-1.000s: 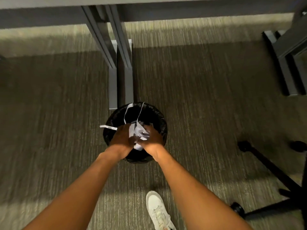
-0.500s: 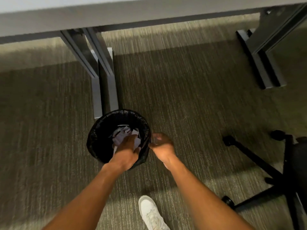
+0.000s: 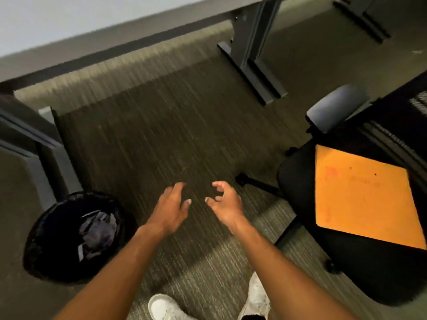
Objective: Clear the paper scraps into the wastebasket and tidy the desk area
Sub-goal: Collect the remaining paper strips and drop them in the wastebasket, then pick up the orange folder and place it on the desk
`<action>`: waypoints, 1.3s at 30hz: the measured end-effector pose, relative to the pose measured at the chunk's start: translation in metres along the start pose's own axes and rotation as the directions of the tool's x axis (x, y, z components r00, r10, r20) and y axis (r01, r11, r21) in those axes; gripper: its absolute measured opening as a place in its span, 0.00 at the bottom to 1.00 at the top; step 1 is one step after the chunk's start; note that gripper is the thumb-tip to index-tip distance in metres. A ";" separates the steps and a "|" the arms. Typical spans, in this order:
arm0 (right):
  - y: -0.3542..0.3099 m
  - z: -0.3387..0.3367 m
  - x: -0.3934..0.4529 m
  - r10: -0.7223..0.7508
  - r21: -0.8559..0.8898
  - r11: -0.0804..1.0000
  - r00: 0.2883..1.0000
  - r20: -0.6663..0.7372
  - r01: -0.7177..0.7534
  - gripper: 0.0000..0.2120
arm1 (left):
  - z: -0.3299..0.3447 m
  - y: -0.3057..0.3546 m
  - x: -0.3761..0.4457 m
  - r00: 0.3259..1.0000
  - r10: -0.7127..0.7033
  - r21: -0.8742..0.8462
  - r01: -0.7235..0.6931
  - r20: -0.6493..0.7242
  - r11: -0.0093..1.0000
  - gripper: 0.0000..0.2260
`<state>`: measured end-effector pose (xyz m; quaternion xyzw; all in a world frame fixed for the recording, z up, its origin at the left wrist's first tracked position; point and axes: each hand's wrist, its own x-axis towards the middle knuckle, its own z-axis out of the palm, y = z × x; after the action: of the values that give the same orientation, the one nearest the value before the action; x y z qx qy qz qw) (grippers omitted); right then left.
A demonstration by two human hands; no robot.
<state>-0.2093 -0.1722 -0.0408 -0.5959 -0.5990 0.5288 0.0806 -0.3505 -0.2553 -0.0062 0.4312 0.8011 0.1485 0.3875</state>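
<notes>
Hovering empty hands over carpet (image 3: 161, 135), wastebasket (image 3: 46, 257) left, chair (image 3: 300, 192) right

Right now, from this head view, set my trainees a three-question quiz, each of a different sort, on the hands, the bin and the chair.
1. True or false: both hands hold paper scraps.
2. What lies on the office chair's seat? A) laptop B) orange envelope C) mug
3. Fill in: the wastebasket stands on the person's ___ side.

Key:
1. False: the left hand and right hand are open and empty.
2. B: orange envelope on the office chair.
3. Left: wastebasket, scraps inside.
</notes>
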 end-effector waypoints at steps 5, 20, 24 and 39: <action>0.031 -0.120 0.009 0.051 0.039 0.998 0.989 -0.141 -0.046 0.23 | 0.038 0.100 0.030 0.983 0.177 0.030 -0.178 0.049 0.984 0.24; 0.202 -0.354 -0.024 0.367 0.212 0.929 0.838 -0.404 -0.305 0.24 | 0.184 0.313 0.081 0.867 0.387 0.220 -0.463 0.314 0.858 0.25; 0.238 -0.368 -0.044 0.468 0.312 0.879 0.782 -0.412 -0.361 0.26 | 0.207 0.355 0.111 0.851 0.400 0.298 -0.501 0.341 0.812 0.25; 0.252 -0.333 -0.051 0.762 0.909 0.347 0.634 -0.131 -0.231 0.20 | 0.250 0.407 0.190 0.935 0.162 0.568 -0.324 0.316 0.757 0.27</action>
<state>0.2048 -0.1017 -0.0553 -0.7632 0.0023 0.5483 0.3418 0.0087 0.1115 -0.0306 0.6491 0.6874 -0.1241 0.3011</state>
